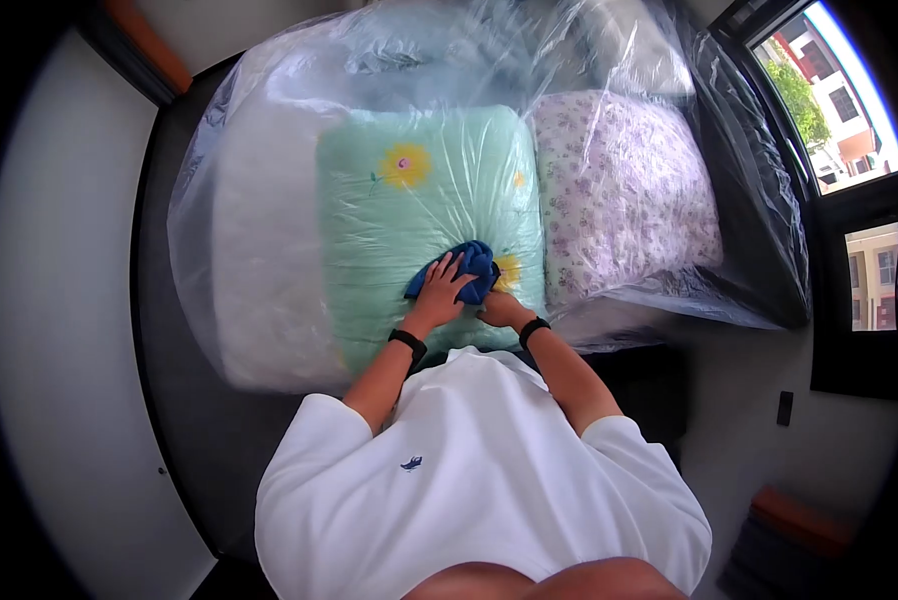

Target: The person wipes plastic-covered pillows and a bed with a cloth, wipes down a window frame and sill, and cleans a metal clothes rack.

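Note:
A crumpled dark blue cloth (477, 262) lies on clear plastic sheeting, over a pale green, padded item (424, 220) with yellow flowers, which looks like a folded quilt or a pillow. My left hand (443, 296) rests on the cloth's near left part with its fingers stretched out and apart. Close against the cloth's lower right edge is my right hand (507, 310), its fingers curled in. What those fingers grip is hidden under the hand. Creases in the plastic fan out from around the cloth.
Under the same plastic sheeting (194, 240) are a white padded bundle (264, 250) on the left and a purple flowered one (624, 190) on the right. A window (834, 100) is at the upper right, and a pale wall (69, 300) runs along the left.

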The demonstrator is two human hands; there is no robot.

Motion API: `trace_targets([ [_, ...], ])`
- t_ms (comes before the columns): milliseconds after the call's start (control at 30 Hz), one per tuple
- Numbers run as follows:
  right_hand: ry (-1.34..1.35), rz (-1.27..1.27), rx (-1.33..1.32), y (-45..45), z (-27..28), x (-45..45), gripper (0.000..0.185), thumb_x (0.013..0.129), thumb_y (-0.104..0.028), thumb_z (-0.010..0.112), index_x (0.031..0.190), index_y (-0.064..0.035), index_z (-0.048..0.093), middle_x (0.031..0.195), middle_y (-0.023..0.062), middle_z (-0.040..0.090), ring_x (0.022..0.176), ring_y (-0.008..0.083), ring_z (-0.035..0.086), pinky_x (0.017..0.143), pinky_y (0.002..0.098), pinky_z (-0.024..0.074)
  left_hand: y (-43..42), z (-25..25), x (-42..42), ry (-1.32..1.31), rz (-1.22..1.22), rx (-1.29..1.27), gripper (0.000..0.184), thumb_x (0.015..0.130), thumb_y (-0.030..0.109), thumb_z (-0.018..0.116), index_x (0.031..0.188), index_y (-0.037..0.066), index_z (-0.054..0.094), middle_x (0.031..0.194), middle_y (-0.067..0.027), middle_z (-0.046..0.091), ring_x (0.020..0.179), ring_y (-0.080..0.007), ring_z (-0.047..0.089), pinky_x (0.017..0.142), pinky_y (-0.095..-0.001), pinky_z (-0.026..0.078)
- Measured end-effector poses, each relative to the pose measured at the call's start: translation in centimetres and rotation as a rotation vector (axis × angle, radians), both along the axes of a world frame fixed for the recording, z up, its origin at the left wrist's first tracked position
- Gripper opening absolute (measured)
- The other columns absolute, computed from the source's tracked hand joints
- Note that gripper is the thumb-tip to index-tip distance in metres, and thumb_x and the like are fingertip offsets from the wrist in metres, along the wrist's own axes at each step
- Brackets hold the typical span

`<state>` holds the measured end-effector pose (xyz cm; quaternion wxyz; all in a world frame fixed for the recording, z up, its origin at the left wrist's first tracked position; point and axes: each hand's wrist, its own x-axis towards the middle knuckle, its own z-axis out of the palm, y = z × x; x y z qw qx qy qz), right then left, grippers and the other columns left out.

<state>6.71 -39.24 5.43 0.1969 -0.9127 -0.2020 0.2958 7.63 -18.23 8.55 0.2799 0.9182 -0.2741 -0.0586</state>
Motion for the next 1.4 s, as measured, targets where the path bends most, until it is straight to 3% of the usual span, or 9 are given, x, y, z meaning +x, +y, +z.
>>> trace_targets([
  [200,-0.089,-0.027,-0.018,1.0,-1.5,-0.3,0.07,0.076,-0.028,0.07,0.136,-0.0029,0.044,0.14,0.0233,0.043,0.13,0.0381,0.042,0.104,0.0419,0.0409,5.0,-0.6,-1.3,0.037,0.018,-0.049,0.065,0.069,0.017,0.072,0.131,0.024,0.052,0.145,-0.0153,0.04,0.14,-0.0341,0.03,0.116,-0.0481,0.022],
  [267,-0.044,-0.024,-0.011,1.1,-1.5,-0.4,0.085,0.076,-0.027,0.07,0.146,-0.0061,0.028,0.154,0.0194,0.024,0.138,0.0368,0.033,0.109,0.041,0.0379,7.3,-0.1,-2.2,-0.033,0.167,-0.119,0.063,0.07,0.018,0.073,0.13,0.023,0.052,0.139,-0.0154,0.046,0.136,-0.0353,0.036,0.115,-0.0475,0.025],
  [667,-0.081,0.008,0.026,0.6,-2.5,-0.4,0.084,0.077,-0.025,0.069,0.147,-0.0031,0.027,0.155,0.0221,0.022,0.141,0.0382,0.027,0.111,0.0432,0.0341,11.7,-2.5,-3.8,-0.027,0.928,-0.108,0.064,0.079,0.031,0.072,0.135,0.018,0.043,0.118,-0.026,0.051,0.108,-0.0444,0.052,0.085,-0.0532,0.047],
  [1000,-0.122,0.166,0.267,-2.8,-2.9,2.1,0.083,0.078,-0.02,0.066,0.148,-0.0039,0.024,0.148,0.0251,0.034,0.132,0.0384,0.042,0.108,0.0414,0.038,0.8,-1.0,-5.8,-0.017,0.886,-0.021,0.064,0.078,0.028,0.072,0.131,0.013,0.04,0.11,-0.0302,0.052,0.1,-0.0473,0.053,0.083,-0.0537,0.046],
  [1067,0.117,0.076,0.394,-3.8,0.3,2.1,0.087,0.079,-0.017,0.066,0.15,-0.006,0.018,0.143,0.0254,0.039,0.13,0.0374,0.044,0.107,0.0415,0.0393,-2.1,-1.5,-5.8,-0.033,0.909,-0.069,0.063,0.077,0.027,0.073,0.129,0.013,0.041,0.11,-0.0291,0.054,0.098,-0.0467,0.054,0.083,-0.0532,0.046],
  [1233,-0.187,0.099,0.629,-11.2,4.1,0.7,0.093,0.075,-0.016,0.069,0.151,-0.0102,0.015,0.144,0.027,0.035,0.131,0.0444,0.038,0.108,0.0482,0.0371,-12.7,-3.0,-6.2,0.131,1.08,-0.195,0.065,0.077,0.026,0.075,0.129,0.01,0.04,0.113,-0.0261,0.058,0.102,-0.0441,0.058,0.086,-0.049,0.046],
  [1300,-0.226,0.074,0.588,-15.5,5.0,1.1,0.096,0.073,-0.017,0.071,0.151,-0.0117,0.015,0.145,0.0265,0.033,0.131,0.0451,0.037,0.108,0.0488,0.0364,-18.3,-4.3,-4.2,0.259,1.103,-0.53,0.071,0.078,0.029,0.076,0.133,0.006,0.037,0.12,-0.0253,0.057,0.109,-0.0396,0.058,0.089,-0.0452,0.046],
  [1333,-0.258,0.047,0.546,-17.6,5.0,0.7,0.1,0.072,-0.018,0.073,0.152,-0.0132,0.014,0.146,0.0261,0.031,0.131,0.0459,0.035,0.109,0.0494,0.0356,-21.5,-2.4,-3.5,0.405,1.122,-0.607,0.079,0.078,0.026,0.077,0.139,0.002,0.033,0.129,-0.0182,0.052,0.118,-0.0291,0.053,0.094,-0.0383,0.044],
  [1400,-0.207,-0.071,0.6,-22.1,3.9,0.6,0.103,0.07,-0.018,0.075,0.153,-0.0176,0.015,0.145,0.0254,0.032,0.128,0.0473,0.037,0.107,0.0495,0.0368,-27.1,-0.8,-2.8,0.531,0.941,-0.89,0.067,0.085,0.026,0.069,0.14,0.004,0.038,0.124,-0.0113,0.053,0.113,-0.0217,0.053,0.095,-0.0339,0.043],
])
